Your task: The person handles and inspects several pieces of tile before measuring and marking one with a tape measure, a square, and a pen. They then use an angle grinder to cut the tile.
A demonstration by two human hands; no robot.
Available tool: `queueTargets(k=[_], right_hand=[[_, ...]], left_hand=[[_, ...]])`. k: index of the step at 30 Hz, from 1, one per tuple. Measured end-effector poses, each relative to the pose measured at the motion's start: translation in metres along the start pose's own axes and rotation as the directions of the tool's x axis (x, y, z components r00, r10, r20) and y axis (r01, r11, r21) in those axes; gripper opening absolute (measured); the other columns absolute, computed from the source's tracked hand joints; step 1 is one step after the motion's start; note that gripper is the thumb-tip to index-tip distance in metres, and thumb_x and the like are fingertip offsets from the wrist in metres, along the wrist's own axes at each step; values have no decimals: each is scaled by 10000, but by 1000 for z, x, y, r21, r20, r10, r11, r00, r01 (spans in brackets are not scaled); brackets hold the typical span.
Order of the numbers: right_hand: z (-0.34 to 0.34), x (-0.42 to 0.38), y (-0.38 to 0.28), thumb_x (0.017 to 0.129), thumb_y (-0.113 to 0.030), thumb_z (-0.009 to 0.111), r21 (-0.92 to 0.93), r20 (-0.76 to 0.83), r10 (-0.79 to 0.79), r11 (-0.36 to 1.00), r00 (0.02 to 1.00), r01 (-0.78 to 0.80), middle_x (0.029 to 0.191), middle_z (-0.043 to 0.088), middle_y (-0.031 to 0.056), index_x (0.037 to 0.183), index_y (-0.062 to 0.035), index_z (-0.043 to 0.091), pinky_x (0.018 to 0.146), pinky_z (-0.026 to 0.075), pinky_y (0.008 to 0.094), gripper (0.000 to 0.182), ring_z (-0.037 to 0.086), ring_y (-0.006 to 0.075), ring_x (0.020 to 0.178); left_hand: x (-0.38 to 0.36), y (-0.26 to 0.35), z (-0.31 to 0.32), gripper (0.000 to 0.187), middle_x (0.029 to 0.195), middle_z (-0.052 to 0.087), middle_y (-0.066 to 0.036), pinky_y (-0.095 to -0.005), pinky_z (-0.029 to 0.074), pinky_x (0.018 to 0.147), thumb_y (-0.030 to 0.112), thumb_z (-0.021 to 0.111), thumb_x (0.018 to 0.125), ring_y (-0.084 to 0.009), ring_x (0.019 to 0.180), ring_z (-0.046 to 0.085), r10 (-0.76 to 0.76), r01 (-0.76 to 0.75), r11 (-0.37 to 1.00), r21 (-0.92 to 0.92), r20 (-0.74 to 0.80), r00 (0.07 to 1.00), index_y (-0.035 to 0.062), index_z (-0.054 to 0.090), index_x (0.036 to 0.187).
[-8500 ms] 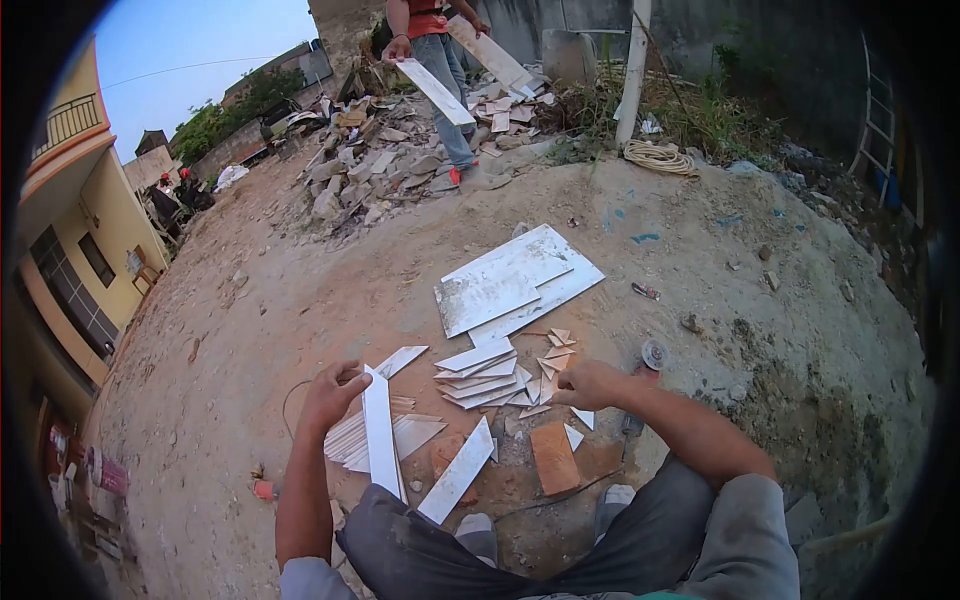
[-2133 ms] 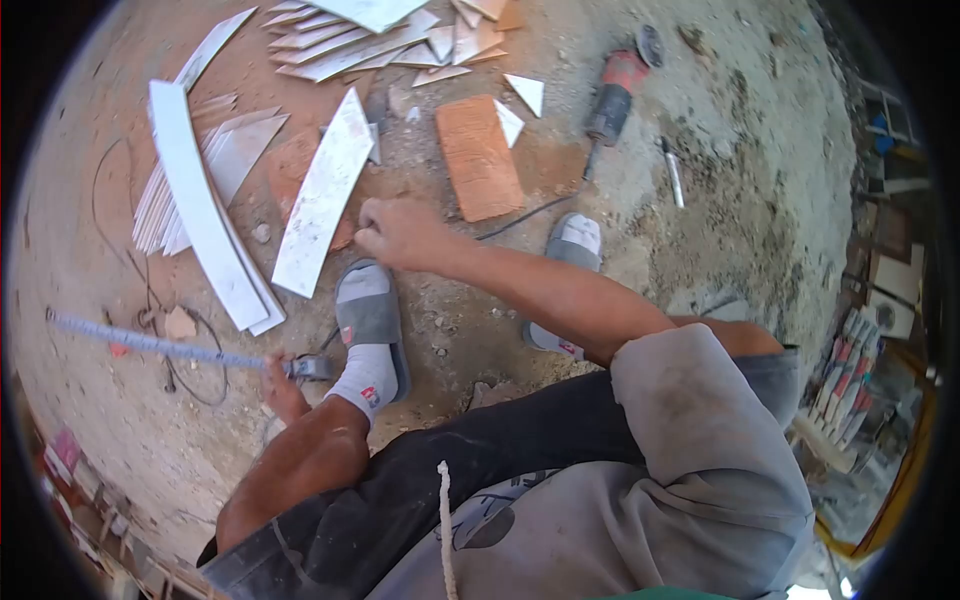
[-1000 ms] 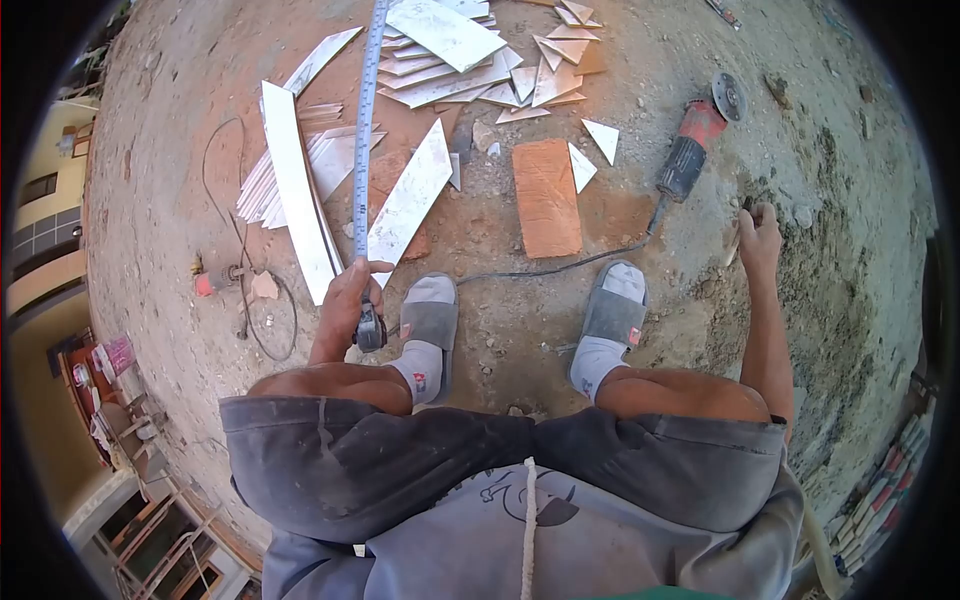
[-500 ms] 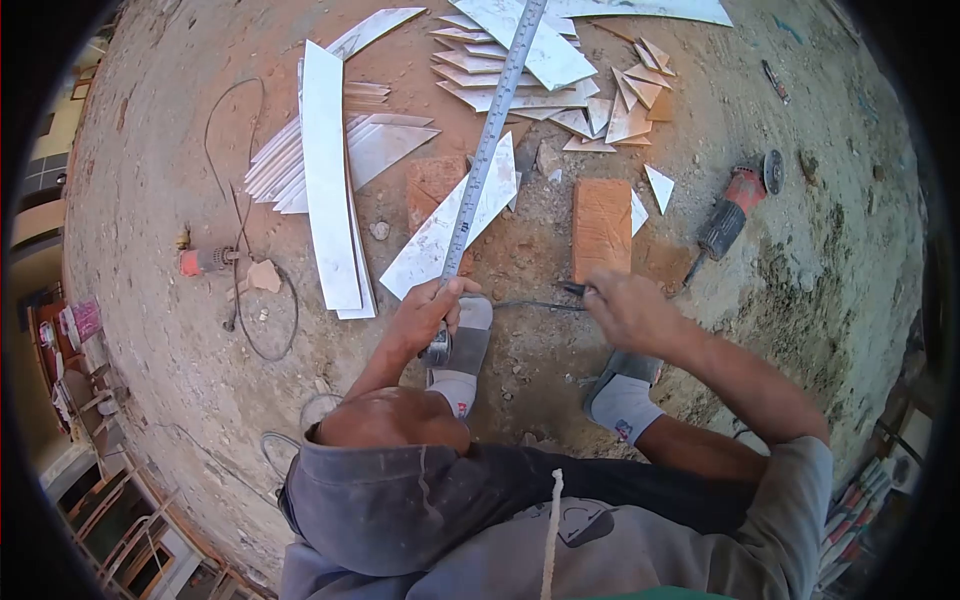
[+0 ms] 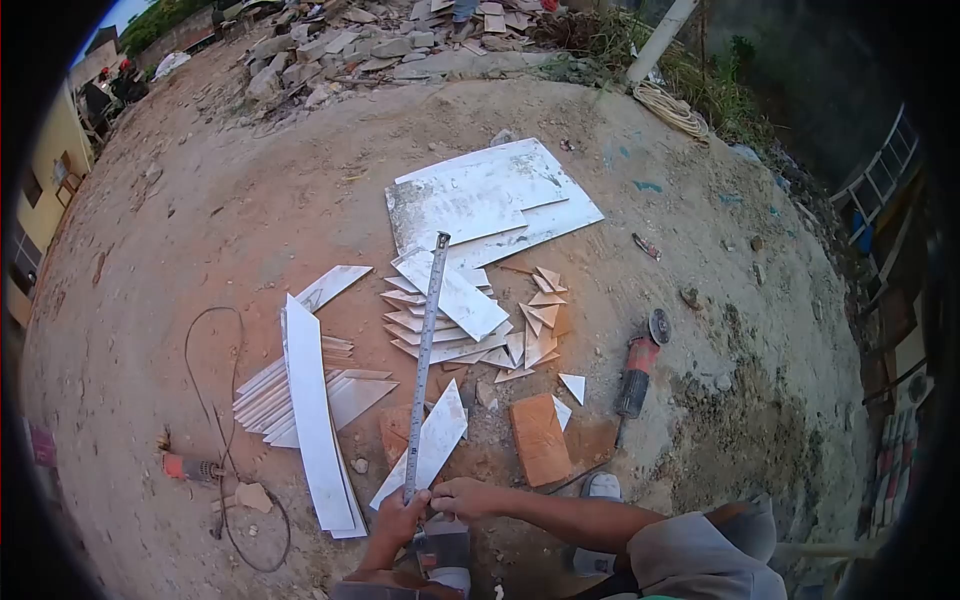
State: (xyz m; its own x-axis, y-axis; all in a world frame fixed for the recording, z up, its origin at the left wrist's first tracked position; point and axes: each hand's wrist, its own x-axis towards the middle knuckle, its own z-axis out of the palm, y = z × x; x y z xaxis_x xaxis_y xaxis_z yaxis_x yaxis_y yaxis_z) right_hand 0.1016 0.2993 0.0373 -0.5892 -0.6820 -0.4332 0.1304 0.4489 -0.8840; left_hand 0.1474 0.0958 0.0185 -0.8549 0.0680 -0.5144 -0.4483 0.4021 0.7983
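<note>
My left hand (image 5: 398, 516) is closed round a tape measure at the bottom of the view. Its metal blade (image 5: 427, 345) runs away from me, over a cut white tile piece (image 5: 437, 432) and a stack of tile pieces (image 5: 455, 345), with the hooked end near the large white tiles (image 5: 460, 205). My right hand (image 5: 466, 498) has curled fingers and is right beside the left hand, close to the blade. What it holds, if anything, I cannot make out. The tape's case is mostly hidden by my hand.
An orange brick (image 5: 540, 440) stands near my right hand. An angle grinder (image 5: 638, 375) lies to the right, and another red power tool (image 5: 190, 467) with a looped cord is at left. Long white strips (image 5: 315, 420) lie left of the blade; rubble (image 5: 380, 45) is at the back.
The head view has tilted up, showing the large tiles, rubble and tape end. My right hand, which held a dark slim thing near the brick, has moved left to beside my left hand.
</note>
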Motion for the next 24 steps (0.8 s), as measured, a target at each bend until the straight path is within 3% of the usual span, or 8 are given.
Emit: queueTargets(k=[2,9,12,14,16,18,20,24], right_hand=[[-2,4,15,980,-362,515,377,252,65,912,965,-160,763,609,55,964,-14,595,564,475,305,358,595,141,613],[13,-9,9,993,-322,500,389,206,100,905,973,-175,747,575,15,938,-33,589,554,453,301,307,559,122,613],[21,-10,10,990,-304,497,159,-10,-56,986,998,57,773,627,79,964,-23,590,607,486,379,297,628,224,660],[20,-17,-7,976,-292,500,-428,-156,-39,903,987,-32,851,666,171,1006,-23,598,707,506,461,288,667,356,784],[6,-27,-16,940,-259,529,-456,-176,-29,888,984,-55,893,676,207,965,-20,568,742,518,506,243,667,389,862],[-9,-34,-3,951,-261,507,-489,-293,37,853,956,-183,907,667,216,973,-23,553,752,513,505,244,658,396,884],[-20,-29,2,946,-292,522,-355,-448,-37,924,893,-140,870,661,225,973,-34,550,716,498,511,262,645,430,831],[-10,-14,-8,860,-354,652,73,-402,166,986,901,-149,913,675,191,1035,-33,606,741,506,454,368,662,383,842]], left_hand=[[-3,-6,2,498,703,627,-73,-338,469,589,481,598,921,-175,619,602,2,-2,1000,1,5,1000,-14,652,907],[-10,8,-5,529,634,610,-63,-330,461,589,501,594,919,-159,615,589,-53,54,998,-11,111,992,-9,667,798],[-13,16,-3,537,615,605,-60,-330,461,577,509,597,915,-160,597,592,-61,61,998,7,48,997,-4,673,773],[-13,13,0,502,608,604,-60,-320,454,543,469,638,908,-149,542,585,-102,98,991,-86,-36,994,-3,663,739],[-8,2,-17,490,580,570,-57,-286,426,480,439,662,906,-142,488,551,-223,137,918,-373,-197,955,0,613,692],[-8,-5,-38,468,558,535,-43,-273,397,451,429,645,921,-122,460,519,-253,93,901,-423,-339,906,23,594,693],[-13,-1,-48,473,533,484,-18,-271,374,441,432,639,933,-106,433,447,-267,107,846,-521,-241,933,30,567,694],[-8,16,-20,455,533,411,19,-274,374,448,459,640,932,-112,454,443,-339,235,728,-644,-39,940,40,571,767]])
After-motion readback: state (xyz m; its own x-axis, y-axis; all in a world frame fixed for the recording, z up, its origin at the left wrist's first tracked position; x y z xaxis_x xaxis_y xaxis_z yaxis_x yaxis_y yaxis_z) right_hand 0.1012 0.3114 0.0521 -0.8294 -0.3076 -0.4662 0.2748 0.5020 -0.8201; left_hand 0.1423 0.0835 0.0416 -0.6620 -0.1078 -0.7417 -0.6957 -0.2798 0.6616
